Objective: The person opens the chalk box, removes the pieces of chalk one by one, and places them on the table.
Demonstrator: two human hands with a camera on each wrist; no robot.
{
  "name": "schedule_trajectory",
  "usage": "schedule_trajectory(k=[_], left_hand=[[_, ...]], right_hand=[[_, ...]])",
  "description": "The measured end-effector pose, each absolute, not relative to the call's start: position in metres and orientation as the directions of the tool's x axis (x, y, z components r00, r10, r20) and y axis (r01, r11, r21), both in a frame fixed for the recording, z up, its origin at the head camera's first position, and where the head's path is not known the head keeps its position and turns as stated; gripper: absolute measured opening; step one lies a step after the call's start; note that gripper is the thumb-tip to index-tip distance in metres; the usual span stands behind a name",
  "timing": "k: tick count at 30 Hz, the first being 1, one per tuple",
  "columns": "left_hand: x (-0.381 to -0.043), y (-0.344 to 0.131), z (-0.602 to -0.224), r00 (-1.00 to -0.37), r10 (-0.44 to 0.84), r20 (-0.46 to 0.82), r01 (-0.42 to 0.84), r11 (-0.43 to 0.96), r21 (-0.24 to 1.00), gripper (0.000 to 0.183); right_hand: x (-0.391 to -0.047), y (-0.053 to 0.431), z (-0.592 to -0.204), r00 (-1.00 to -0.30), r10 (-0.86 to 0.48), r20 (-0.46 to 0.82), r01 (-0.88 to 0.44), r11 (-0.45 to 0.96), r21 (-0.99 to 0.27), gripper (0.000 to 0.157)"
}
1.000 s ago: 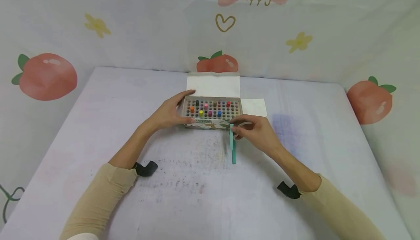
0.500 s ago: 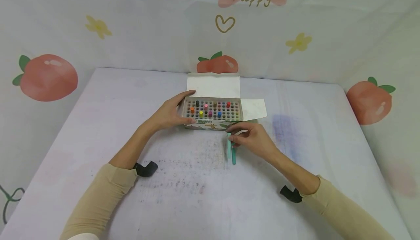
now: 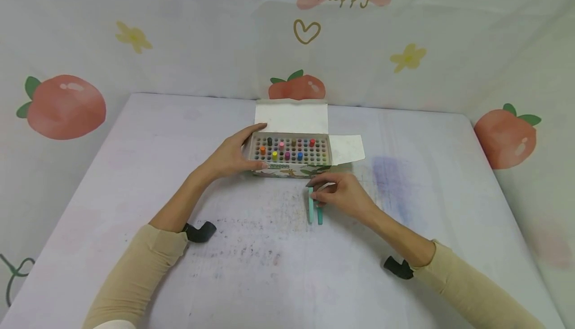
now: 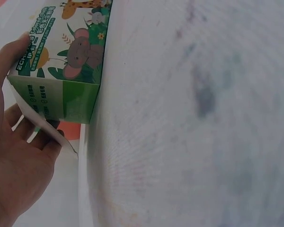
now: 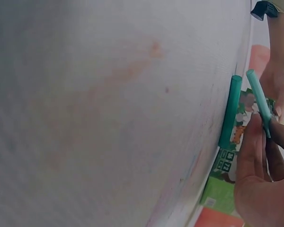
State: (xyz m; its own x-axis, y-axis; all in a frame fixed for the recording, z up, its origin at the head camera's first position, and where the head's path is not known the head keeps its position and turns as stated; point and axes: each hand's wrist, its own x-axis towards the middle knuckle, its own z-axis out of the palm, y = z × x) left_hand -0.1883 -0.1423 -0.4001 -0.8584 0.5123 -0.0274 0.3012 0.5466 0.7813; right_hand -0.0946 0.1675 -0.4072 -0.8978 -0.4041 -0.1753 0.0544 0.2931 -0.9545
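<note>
My left hand [image 3: 226,154] grips the left end of an opened chalk box [image 3: 289,170], thumb at its front and fingers round its far side. Several coloured chalk sticks stand up out of the holes in the box's tray [image 3: 321,151]. Just in front of the box's right end, my right hand [image 3: 343,194] pinches a light mint-green chalk stick [image 3: 311,205] near its upper end. In the right wrist view this stick slants away from the fingertips. Beside it on the table lies a darker green chalk stick [image 5: 231,111], partly behind the right hand in the head view.
The box's white lid [image 3: 292,116] is folded back, and a side flap [image 3: 348,149] sticks out to the right. Smudges and specks mark the white tabletop [image 3: 251,279]. A printed cloth [image 3: 215,34] hangs behind the table. Each wrist wears a black mount [image 3: 200,231].
My right hand has moved slightly left and toward me from the box's front right corner, carrying the light chalk stick down beside the darker one. The left hand has stayed on the box.
</note>
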Motion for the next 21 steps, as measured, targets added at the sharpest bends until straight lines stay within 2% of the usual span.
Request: schedule_trajectory(k=[9, 21], left_hand=[[-0.1873, -0.142, -0.3991, -0.859, 0.511, -0.024, 0.301, 0.543, 0.784, 0.095], [-0.1865, -0.1418, -0.3996, -0.866, 0.499, -0.033, 0.285, 0.547, 0.787, 0.096]], right_hand=[[-0.0938, 0.1659, -0.4076, -0.892, -0.409, -0.191, 0.042, 0.345, -0.938, 0.023], [-0.095, 0.165, -0.4104, -0.912, -0.393, -0.122, -0.116, 0.53, -0.84, 0.021]])
